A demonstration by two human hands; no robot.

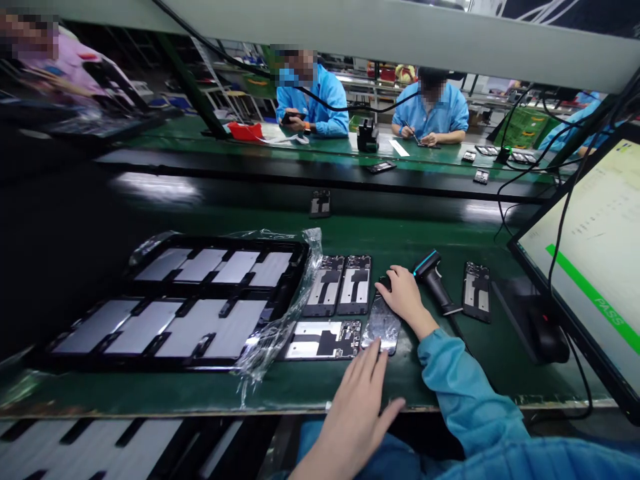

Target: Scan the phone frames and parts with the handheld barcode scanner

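Observation:
A phone frame wrapped in shiny film (383,327) lies on the green bench. My right hand (406,295) rests on its far end, fingers curled over the top edge. My left hand (361,400) lies flat and spread, fingertips touching the frame's near end. Two open phone frames (340,285) stand side by side just left of it, and a third (324,339) lies crosswise in front of them. A black handheld scanner (434,280) lies right of my right hand.
A black tray of grey panels (185,303) in torn plastic wrap fills the left. Another phone frame (477,291) lies right of the scanner. A monitor (590,267) showing a green PASS bar stands at right. Across a dark belt, people in blue coats work.

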